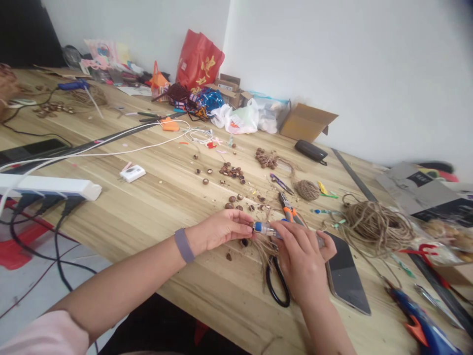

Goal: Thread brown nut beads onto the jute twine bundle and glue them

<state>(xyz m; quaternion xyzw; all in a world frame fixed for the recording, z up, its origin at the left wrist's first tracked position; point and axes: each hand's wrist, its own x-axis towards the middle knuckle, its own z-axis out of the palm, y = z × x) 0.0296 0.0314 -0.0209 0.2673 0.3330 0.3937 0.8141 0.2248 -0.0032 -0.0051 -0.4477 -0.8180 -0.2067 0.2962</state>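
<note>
Table: we see a wood-grain top (148, 207) bearing all the items below.
Red bag: the gold-marked bag (195, 61) stands upright near the wall; its contents are hidden from us.
Cardboard box: this brown box (306, 121) lies near the wall, a flap spread toward the right; we cannot see what it holds.
White bag: just left of that box, we note a thin plastic bag (246, 118), with pale green and a little red showing through.
Twine coil: loose loops of brown twine (380, 227) lie on the right.
Flat device: a dark slab (347, 276) lies beside the right hand.
Right hand: we observe its fingers (286, 234) curled around a clear tube (263, 228).
Left hand: thumb and fingertips (244, 228) are pinched narrow at the tube's blue end; we cannot tell what the small dark bit there is.
Pliers: orange-handled pliers (290, 209) lie just beyond the right hand.
Clear tube: it lies between both hands, above loose twine strands near the table's front edge; its contents are too blurred for us to tell.
Nut shells: brown pieces (232, 171) sit clustered beyond the hands, several hollow side up.
</note>
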